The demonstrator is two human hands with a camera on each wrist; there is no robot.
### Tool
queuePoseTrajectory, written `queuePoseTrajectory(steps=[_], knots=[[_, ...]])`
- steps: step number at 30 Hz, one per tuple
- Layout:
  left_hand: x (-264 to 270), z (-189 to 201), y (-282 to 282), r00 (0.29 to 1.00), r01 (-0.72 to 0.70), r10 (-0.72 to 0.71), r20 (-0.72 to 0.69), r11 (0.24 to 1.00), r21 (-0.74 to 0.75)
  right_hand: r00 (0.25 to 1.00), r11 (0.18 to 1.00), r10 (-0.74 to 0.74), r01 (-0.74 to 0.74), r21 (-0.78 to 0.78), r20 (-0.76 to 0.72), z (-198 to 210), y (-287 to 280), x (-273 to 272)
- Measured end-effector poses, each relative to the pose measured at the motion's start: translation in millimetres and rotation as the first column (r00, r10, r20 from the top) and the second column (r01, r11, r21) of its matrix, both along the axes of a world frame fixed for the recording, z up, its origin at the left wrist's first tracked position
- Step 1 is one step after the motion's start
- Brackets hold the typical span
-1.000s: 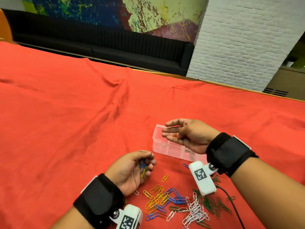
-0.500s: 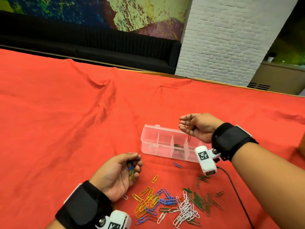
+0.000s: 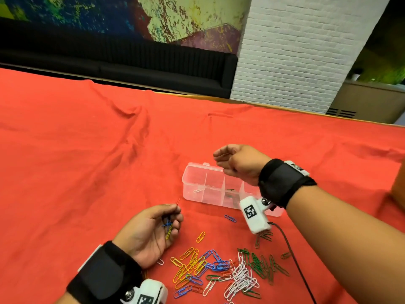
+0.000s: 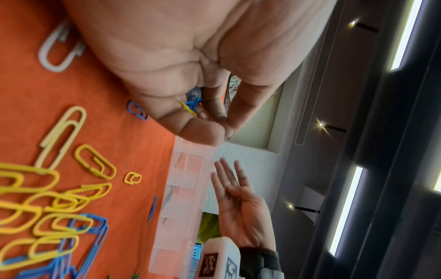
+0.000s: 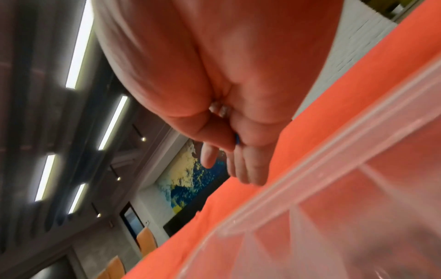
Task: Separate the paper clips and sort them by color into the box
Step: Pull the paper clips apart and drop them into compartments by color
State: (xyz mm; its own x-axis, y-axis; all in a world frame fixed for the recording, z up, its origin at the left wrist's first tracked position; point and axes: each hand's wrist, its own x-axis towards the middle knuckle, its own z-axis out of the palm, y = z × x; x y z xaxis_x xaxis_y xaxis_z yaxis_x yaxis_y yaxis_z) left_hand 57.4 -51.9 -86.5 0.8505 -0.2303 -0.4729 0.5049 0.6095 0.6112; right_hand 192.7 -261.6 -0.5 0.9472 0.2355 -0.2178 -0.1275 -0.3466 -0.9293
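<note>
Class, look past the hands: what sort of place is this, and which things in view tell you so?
Probably a lounge or common room rather than a workshop: a long black sofa along the wall, a colourful abstract mural above it, and a white brick pillar behind the table's red cloth.

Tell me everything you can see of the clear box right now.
The box is clear plastic, long and lidless, lying flat on the red cloth beyond the loose clips. Thin walls split it into a row of compartments. The leftmost holds one white clip; one further right holds dark clips, colour unclear. The right hand hovers open over its back edge; contact cannot be told.
</note>
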Motion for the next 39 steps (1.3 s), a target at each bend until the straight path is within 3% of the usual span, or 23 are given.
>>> queuePoseTrajectory(steps=[2,3,5,6,8,9,10,17,23,33,39], knots=[[0,-1,1,1.0,0.004,-0.004,0.003,1.0,-0.003,0.998,0.998,-0.063,0.062,0.031,0.025,8,-16,0],[0,-2,0,1.0,0.007,-0.007,0.004,1.0,-0.005,0.995,0.996,-0.079,0.082,-0.034,0.065,13,-28,1],[-1,-2,0,1.0,0.011,-0.011,0.005,1.0,-0.011,0.985,0.927,-0.002,0.067,-0.37,0.173,17,-55,5],[0,-1,-1,1.0,0.014,-0.014,0.005,1.0,-0.014,0.976,0.809,0.096,0.037,-0.587,0.193,18,-67,7],[0,0,-3,1.0,0.017,-0.017,0.006,1.0,-0.012,0.944,0.463,0.299,-0.015,-0.886,0.141,12,-82,3],[-1,0,-4,1.0,0.019,-0.019,0.008,1.0,-0.009,0.925,0.333,0.367,-0.029,-0.942,0.101,4,-85,2],[-1,1,-4,1.0,0.023,-0.023,0.009,1.0,-0.006,0.912,0.267,0.401,-0.03,-0.963,0.082,-2,-86,1],[-3,-1,-5,0.999,-0.003,0.004,0.037,1.0,-0.022,0.921,0.039,0.374,0.099,-0.994,0.106,-27,-68,3],[-4,3,-6,0.998,-0.009,0.013,0.062,0.998,-0.055,0.966,0.023,0.253,0.046,-0.999,0.05,-41,-64,10],[-7,5,-6,0.997,0.047,-0.041,0.07,0.995,-0.088,0.957,0.18,0.281,0.016,-0.984,0.067,-32,-70,0],[-4,2,-7,0.997,0.054,-0.053,0.052,0.998,-0.017,0.959,0.143,0.278,0.023,-0.99,0.062,-30,-60,-5]])
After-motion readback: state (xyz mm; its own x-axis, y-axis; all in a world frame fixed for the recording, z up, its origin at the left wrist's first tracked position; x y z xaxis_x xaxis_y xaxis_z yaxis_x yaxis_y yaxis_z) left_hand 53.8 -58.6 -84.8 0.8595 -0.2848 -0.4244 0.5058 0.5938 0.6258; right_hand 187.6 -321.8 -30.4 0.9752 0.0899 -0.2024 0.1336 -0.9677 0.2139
